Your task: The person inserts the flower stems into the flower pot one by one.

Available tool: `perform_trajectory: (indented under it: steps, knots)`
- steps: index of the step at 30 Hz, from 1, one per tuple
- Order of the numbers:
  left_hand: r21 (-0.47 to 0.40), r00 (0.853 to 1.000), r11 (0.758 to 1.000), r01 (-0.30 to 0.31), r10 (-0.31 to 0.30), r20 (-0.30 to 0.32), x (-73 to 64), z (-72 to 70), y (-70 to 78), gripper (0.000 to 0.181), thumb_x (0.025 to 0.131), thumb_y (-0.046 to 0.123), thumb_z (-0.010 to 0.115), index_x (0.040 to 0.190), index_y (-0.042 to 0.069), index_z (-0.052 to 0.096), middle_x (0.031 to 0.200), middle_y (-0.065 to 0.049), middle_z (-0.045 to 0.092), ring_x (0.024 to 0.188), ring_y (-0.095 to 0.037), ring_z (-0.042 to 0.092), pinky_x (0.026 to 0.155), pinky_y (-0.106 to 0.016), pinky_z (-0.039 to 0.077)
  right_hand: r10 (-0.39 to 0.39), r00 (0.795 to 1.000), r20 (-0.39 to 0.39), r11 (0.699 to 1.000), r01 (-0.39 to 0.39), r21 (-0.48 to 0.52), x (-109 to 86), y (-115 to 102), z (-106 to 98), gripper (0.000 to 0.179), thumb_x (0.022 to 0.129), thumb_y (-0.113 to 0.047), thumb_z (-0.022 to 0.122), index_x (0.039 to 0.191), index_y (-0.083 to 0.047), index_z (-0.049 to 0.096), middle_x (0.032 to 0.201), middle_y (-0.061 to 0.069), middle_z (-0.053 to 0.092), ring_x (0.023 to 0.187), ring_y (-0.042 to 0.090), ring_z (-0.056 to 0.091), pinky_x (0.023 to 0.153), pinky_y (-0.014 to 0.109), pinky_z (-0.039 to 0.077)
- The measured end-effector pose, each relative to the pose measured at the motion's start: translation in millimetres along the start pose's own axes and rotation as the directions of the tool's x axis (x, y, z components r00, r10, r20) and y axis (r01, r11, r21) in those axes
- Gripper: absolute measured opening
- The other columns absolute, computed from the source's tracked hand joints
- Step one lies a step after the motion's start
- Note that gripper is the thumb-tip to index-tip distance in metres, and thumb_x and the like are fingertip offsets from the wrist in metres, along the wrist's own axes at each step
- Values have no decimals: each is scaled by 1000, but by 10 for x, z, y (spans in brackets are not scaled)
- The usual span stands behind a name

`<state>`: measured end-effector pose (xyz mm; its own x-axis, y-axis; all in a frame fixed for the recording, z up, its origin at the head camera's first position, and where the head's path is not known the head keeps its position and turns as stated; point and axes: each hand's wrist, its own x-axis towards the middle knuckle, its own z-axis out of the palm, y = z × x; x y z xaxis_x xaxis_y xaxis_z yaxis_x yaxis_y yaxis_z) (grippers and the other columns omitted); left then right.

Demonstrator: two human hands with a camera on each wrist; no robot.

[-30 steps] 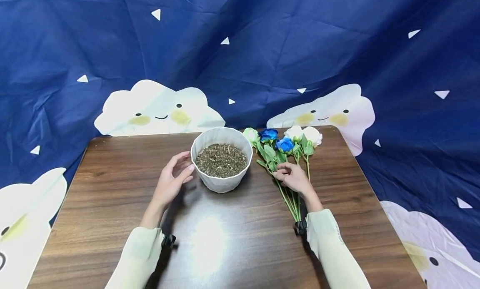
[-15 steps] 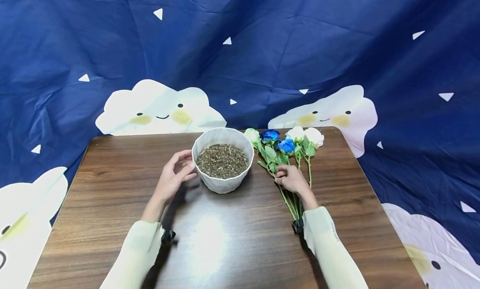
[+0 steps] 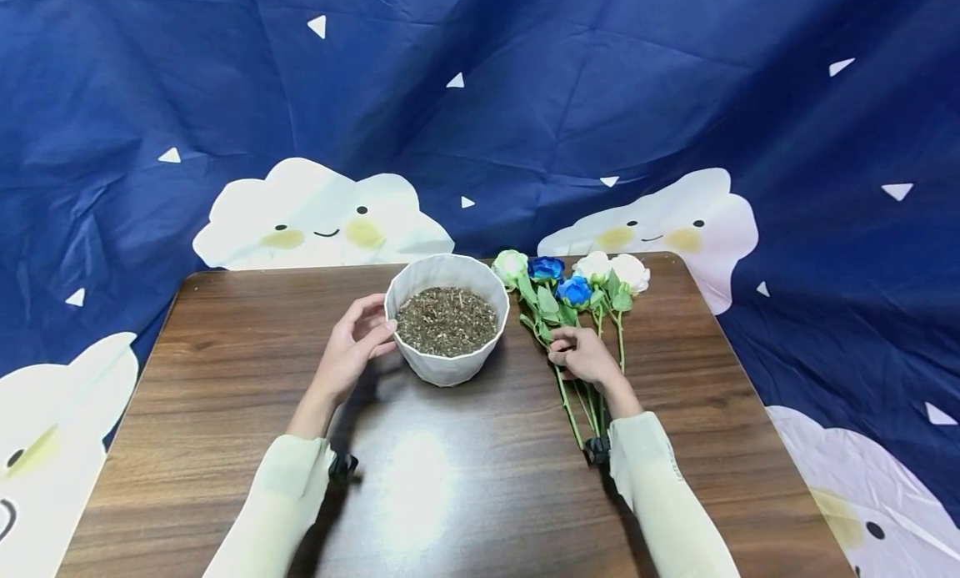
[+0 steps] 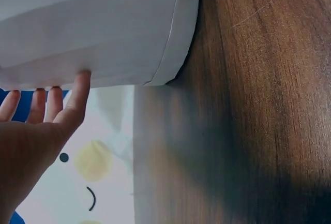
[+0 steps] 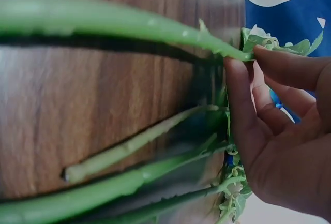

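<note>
The pot (image 3: 444, 369) is standing on the bench (image 3: 202, 378), holding dark soil (image 3: 446, 321). At the pot's left side, the left hand (image 3: 352, 340) is touching its wall with fingers loosely spread. Right of the pot, the right hand (image 3: 587, 357) is pinching a green stem (image 5: 170, 30) between thumb and forefinger. Blue flowers (image 3: 575, 291) and white flowers (image 3: 630, 273) are lying right of the pot; a patterned cloth (image 3: 480, 128) is hanging behind it.

Left of frame centre, the left hand (image 3: 354, 349) had its fingers (image 4: 37, 107) apart; right of centre, the right hand (image 3: 587, 357) pinched
</note>
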<state>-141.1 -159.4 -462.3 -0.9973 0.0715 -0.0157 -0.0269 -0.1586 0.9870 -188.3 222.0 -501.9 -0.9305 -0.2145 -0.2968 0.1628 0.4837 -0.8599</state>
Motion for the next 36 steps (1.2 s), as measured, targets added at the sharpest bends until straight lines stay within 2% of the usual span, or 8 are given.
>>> perform_trajectory:
  steps: [7,13,18,27,36]
  knots:
    - [-8,1000,1000,9,-9,3,-1,-5,4,54,98,4,62,147,0,41,140,-24,46,120,-28,53,89,-34,58,30,999,38,985,-36,169,-8,-87,28,45,94,4,64,137,10,52,106,17,61,80,18,61,62,29,60]
    - [-5,1000,1000,7,-7,6,2,-8,20,54,98,5,62,147,0,41,141,-25,46,122,-31,53,90,-35,58,31,999,28,968,-37,250,-13,-174,42,45,95,2,65,138,5,53,106,11,62,85,21,64,66,32,62]
    - [-3,1000,1000,6,-6,11,5,-8,29,54,99,5,61,148,-1,40,141,-25,46,121,-30,53,91,-35,58,12,1000,-17,948,-6,317,-34,-267,72,46,93,2,68,137,5,54,104,9,64,88,20,68,70,35,63]
    - [0,1000,1000,14,-14,12,11,-15,10,54,100,6,60,148,-2,38,141,-26,45,122,-30,53,92,-34,57,-24,993,-115,891,74,449,-57,-410,128,45,92,7,68,134,7,53,95,3,64,79,11,69,64,32,62]
    - [-5,1000,1000,16,-16,12,3,-4,14,53,98,5,61,147,-1,41,141,-27,46,120,-28,55,91,-35,58,-58,979,-197,858,149,491,-128,-558,122,45,90,10,67,133,8,54,93,2,63,79,11,69,63,32,62]
